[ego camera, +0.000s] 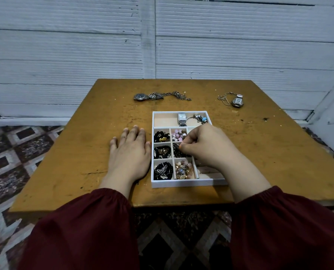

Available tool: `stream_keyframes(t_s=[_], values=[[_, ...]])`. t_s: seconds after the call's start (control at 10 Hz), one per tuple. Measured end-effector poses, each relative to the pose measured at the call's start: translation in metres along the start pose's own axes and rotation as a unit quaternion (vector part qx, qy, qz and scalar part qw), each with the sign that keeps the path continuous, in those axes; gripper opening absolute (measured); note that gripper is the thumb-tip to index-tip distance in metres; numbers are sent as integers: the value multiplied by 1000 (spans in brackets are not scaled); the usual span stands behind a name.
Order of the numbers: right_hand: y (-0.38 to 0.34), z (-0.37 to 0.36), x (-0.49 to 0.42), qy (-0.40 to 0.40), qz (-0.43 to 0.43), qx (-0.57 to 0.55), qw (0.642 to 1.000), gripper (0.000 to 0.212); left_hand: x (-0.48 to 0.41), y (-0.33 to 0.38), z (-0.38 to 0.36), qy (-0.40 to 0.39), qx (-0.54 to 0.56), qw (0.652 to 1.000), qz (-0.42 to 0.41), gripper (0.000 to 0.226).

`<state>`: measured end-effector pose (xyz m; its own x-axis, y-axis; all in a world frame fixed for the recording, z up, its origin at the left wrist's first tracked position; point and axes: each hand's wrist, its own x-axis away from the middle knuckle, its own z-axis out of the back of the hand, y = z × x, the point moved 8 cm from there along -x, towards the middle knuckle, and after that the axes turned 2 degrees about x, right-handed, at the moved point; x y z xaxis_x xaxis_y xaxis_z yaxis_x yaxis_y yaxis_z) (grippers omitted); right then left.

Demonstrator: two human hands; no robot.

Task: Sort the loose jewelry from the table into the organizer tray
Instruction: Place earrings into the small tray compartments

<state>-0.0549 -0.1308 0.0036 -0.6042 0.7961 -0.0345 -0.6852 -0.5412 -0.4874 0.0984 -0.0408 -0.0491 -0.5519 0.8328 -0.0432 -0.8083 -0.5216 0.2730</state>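
Observation:
A white organizer tray (181,183) with several compartments sits in the middle of the table. Its small cells hold black, pink and gold bead bracelets; the long top cell holds a silver watch (182,118) and a charm bracelet (200,118). My right hand (205,145) hovers over the tray's middle row, fingers curled, pinching a dark bead bracelet (178,151) in the centre cell. My left hand (130,151) lies flat on the table just left of the tray. A round watch with chains (156,96) and a second watch with a thin chain (233,100) lie loose at the table's far side.
The wooden table (84,145) is worn and speckled, its near edge close to my sleeves. A grey panelled wall stands right behind it. Patterned carpet covers the floor to the left and below.

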Motion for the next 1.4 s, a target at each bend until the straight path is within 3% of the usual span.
stream_keyframes(t_s=[0.5,1.0,1.4], values=[[5,5,0,-1,-6,-40,999,13,-2,0,-1,-1,-6,1000,1,54],[5,24,-2,92,26,-91,991,12,0,1,0,-2,5,1000,3,53],[12,35,-4,99,46,-174,979,9,-7,10,32,62,191,979,19,44]])
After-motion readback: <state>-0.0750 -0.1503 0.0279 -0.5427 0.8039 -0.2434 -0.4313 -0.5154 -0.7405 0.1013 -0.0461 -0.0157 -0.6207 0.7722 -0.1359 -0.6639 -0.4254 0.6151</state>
